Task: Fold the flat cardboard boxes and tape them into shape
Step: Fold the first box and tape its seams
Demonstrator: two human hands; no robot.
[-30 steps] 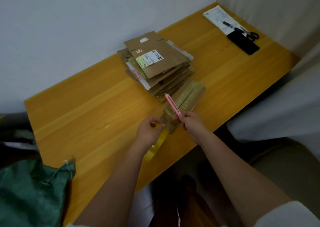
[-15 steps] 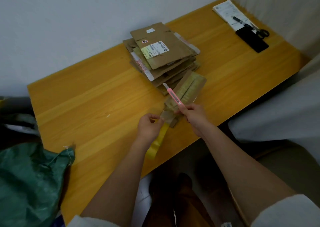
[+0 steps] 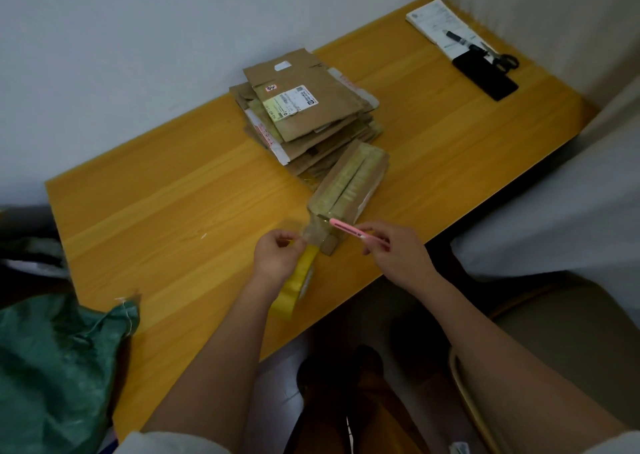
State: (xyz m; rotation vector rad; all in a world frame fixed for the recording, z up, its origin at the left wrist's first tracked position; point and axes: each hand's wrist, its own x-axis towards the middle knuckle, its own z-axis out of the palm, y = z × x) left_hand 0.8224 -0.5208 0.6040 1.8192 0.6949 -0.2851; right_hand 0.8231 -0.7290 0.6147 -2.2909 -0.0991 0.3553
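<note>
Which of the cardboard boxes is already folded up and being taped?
The small folded box nearest the hands, by the table's front edge, taped along its top. The others lie flat in the stack behind it.

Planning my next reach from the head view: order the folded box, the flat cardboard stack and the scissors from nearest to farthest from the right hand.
From the right hand:
1. Folded box, just ahead, at the cutter's tip.
2. Flat cardboard stack, behind the box, toward the wall.
3. Scissors, far right corner, beside the black case.

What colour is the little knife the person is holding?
Pink. The knife, held in the right hand, shows best in the head view.
</note>
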